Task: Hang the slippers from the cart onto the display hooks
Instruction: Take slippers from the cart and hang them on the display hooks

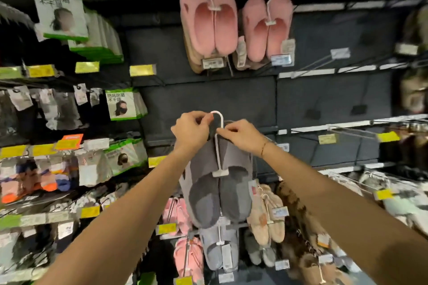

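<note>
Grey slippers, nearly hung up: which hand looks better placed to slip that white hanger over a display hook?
Probably the left hand: its fingers pinch the curved tip of the white hanger, so it can steer it. The right hand grips lower, at the stem, steadying the grey slippers.

Green-edged mask packs [60, 12] printed 防风防晒, price tags unreadable
</note>
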